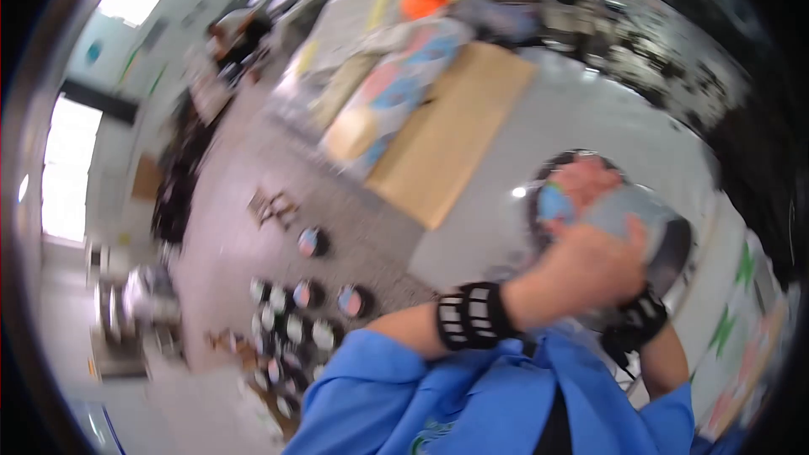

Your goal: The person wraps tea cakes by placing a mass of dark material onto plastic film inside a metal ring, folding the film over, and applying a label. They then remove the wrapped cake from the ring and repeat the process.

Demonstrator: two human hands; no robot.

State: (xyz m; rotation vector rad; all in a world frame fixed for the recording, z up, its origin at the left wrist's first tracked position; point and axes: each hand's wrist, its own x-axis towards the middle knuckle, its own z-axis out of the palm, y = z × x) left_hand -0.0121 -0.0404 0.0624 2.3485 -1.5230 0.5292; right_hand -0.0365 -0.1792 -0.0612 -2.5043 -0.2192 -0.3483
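Observation:
A blurred drum-shaped item (pixel 583 181) has a pink and light-blue patterned face, a dark rim, a grey side and a dark far end. It lies tilted over the pale table, close to my body. My left hand (pixel 590 263) reaches across its near side with the fingers bent round it, smeared by motion. Beyond the left hand, my right hand is mostly hidden; its black wristband (pixel 642 318) shows just below the item. A second black band (pixel 476 316) circles my left wrist.
A tan cardboard sheet (pixel 459 131) lies on the pale table (pixel 493 194). Beside it is a plastic-wrapped patterned roll (pixel 396 88) with an orange piece (pixel 424 5) behind. Several small round items (pixel 354 301) stand on the floor at left. A person (pixel 236 38) is farther back.

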